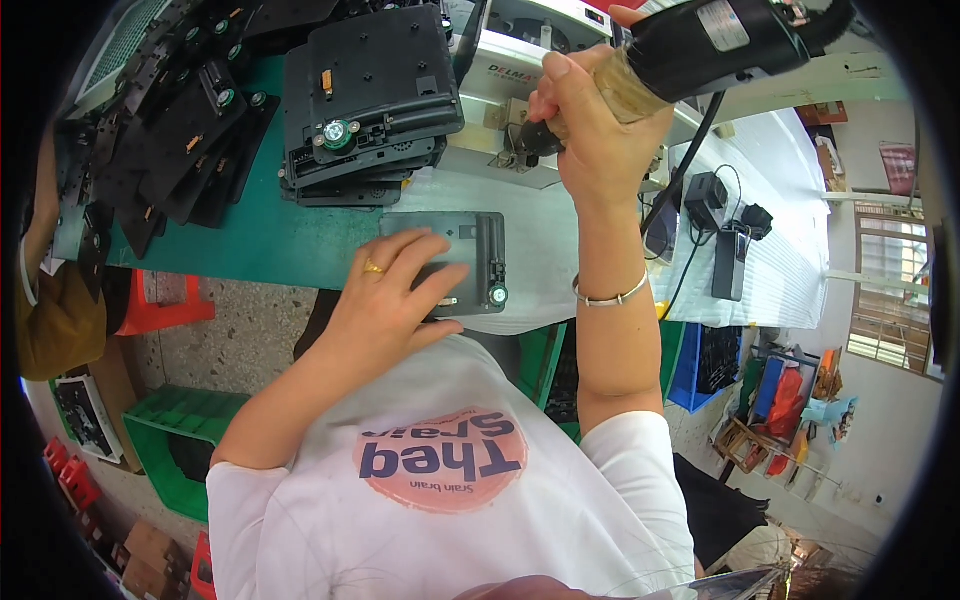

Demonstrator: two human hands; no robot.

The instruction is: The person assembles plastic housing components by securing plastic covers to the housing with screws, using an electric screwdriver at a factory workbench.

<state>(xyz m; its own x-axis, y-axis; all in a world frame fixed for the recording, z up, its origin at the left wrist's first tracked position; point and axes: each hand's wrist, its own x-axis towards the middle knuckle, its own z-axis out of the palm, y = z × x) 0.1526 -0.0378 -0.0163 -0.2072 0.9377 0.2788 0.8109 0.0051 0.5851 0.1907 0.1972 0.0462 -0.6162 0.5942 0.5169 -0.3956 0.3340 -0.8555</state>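
Note:
My right hand (610, 125) is raised and wrapped round an electric screwdriver (700, 50), a black cylinder with a cable and yellowish tape around its grip. Its dark front end (540, 138) points left, above a white machine. My left hand (395, 275) lies on a dark grey plastic panel (450, 228) at the table's near edge, fingers spread and holding it down. A small round silver-and-green part (497, 295) sits at that panel's lower right corner. A small metal piece shows beside my fingers.
A stack of similar black panels (370, 70) stands just beyond my left hand, with a loose pile of panels (190, 150) further left. Black power adapters (730, 230) and cables lie at right. Below are green crates (160, 450) and a red stool (165, 305). Another person's sleeve (65, 325) shows at far left.

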